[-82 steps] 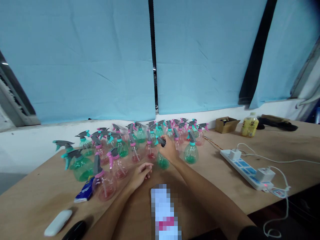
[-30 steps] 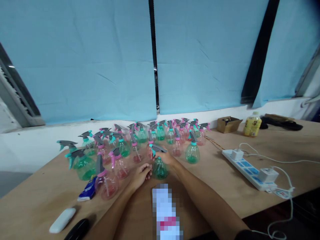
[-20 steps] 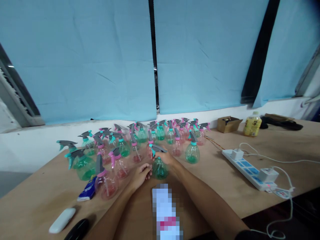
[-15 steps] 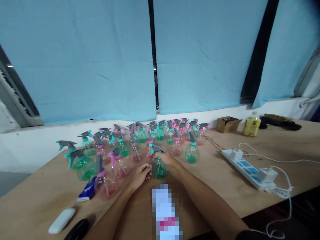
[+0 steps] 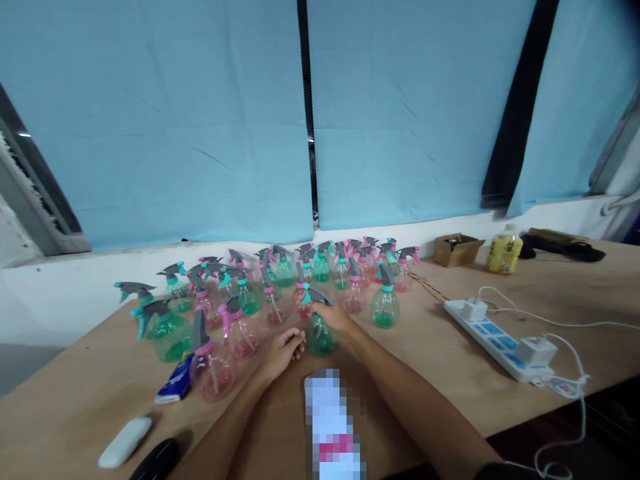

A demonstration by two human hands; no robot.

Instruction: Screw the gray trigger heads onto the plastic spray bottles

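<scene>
A green spray bottle (image 5: 319, 335) with a grey trigger head and teal collar stands on the wooden table (image 5: 425, 363) in front of me. My right hand (image 5: 336, 315) is wrapped round its neck just below the trigger head. Beside the bottle's base rests my left hand (image 5: 283, 350), fingers curled and touching or nearly touching the bottle's left side. Behind stand several more pink and green spray bottles (image 5: 240, 290), spread across the back of the table.
A white power strip (image 5: 495, 340) with plugs and cables lies at the right. A cardboard box (image 5: 456, 249) and a yellow drink bottle (image 5: 503, 249) stand at the back right. A blue packet (image 5: 174, 385), a white oblong object (image 5: 124, 441) and a black object (image 5: 155, 460) lie at the near left.
My right hand has drawn the green bottle out of the group toward me and set it beside my left hand. Over the last second both hands hardly move.
</scene>
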